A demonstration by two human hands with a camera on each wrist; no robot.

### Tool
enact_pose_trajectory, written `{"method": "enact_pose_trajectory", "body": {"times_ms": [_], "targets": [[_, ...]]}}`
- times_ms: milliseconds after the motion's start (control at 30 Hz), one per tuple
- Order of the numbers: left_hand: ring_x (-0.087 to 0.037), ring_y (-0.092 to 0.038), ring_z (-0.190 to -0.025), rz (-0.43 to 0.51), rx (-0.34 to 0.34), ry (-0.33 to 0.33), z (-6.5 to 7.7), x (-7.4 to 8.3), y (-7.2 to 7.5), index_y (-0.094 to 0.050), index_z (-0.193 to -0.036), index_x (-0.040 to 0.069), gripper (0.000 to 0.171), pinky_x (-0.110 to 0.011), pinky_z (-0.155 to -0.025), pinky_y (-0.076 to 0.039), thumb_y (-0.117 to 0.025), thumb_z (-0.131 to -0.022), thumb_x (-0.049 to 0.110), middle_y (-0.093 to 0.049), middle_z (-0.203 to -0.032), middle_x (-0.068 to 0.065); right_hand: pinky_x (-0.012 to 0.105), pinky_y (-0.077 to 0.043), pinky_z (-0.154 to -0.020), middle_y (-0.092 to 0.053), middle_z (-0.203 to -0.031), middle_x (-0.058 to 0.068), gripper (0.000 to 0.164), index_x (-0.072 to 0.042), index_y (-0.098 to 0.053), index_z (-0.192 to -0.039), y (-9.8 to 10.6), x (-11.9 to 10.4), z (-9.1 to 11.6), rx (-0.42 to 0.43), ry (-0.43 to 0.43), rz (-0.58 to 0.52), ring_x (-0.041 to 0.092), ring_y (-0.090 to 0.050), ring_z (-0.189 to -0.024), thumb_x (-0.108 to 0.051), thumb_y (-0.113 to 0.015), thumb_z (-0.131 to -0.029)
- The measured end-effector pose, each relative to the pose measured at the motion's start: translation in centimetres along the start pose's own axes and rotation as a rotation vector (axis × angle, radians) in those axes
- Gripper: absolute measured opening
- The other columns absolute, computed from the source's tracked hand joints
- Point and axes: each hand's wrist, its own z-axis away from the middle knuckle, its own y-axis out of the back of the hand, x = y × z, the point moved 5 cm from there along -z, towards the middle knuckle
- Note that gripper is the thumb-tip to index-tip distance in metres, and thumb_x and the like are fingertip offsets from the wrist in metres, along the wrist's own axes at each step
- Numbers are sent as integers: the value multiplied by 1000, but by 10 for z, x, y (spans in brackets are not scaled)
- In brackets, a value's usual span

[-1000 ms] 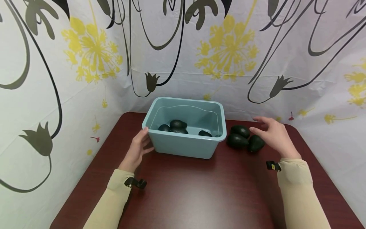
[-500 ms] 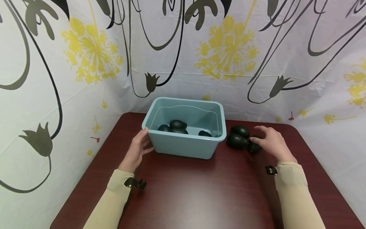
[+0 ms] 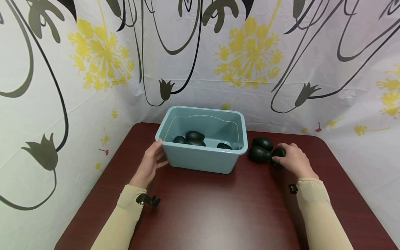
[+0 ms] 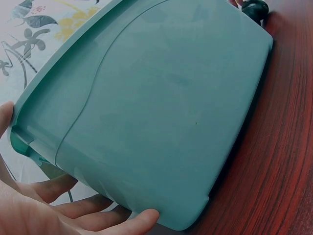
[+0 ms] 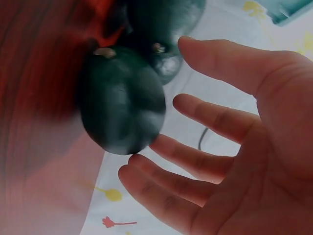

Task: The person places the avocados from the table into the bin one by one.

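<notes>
A light blue plastic bin (image 3: 200, 159) stands on the table with several dark green avocados (image 3: 194, 135) inside. My left hand (image 3: 148, 166) rests at its left front corner, the thumb at the rim and the fingers spread along the outer wall. To the right of the bin, three avocados lie in a cluster. My right hand (image 3: 295, 160) is at the rightmost avocado (image 5: 122, 103), thumb on its near side and fingers behind it. In the right wrist view those fingers are loosely extended, fingertips right at its skin. The other two avocados (image 3: 259, 154) lie just left of it.
The dark red wooden table (image 3: 203, 208) carries everything. Behind and to the sides hangs a white sheet (image 3: 200, 69) printed with flowers and vines, close behind the bin. Black straps with small devices (image 3: 148, 200) sit at both wrists.
My right hand has moved down and left onto the rightmost avocado, its fingers coming closer around it. The left hand and the bin have stayed put.
</notes>
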Motion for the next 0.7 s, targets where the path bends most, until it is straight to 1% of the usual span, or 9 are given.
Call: {"method": "enact_pose_trajectory", "body": {"times_ms": [133,300,533,700], "targets": [[-28,-37,-142,2,-1,0,0,0,0,-34,-157,28,68,-68,-103,-35,-54,-98,58,-35,-157,-5,68,-44,-76,-45,-126,34,65,1,-54,-138,-5,3,-2,6,-6,38,56,-53,-103,-31,-78,-86],[-28,-37,-142,-1,2,0,0,2,-1,-34,-156,29,68,-67,-103,-36,-54,-98,58,-36,-157,-5,69,-44,-75,-46,-126,33,69,1,-53,-138,-8,6,-3,20,-20,65,56,-53,-104,-31,-81,-84],[-28,-37,-142,-10,-2,-1,0,2,0,-34,-157,28,69,-68,-104,-35,-53,-98,59,-35,-157,-4,69,-44,-76,-49,-129,34,70,-1,-53,-138,-8,10,-4,78,-26,63,56,-53,-104,-31,-83,-82],[-28,-36,-143,-7,-1,0,0,2,0,-34,-156,30,68,-67,-104,-36,-54,-98,59,-35,-158,-3,69,-44,-76,-51,-125,35,68,1,-52,-138,-8,14,-4,113,-39,42,57,-53,-102,-26,-82,-82]]}}
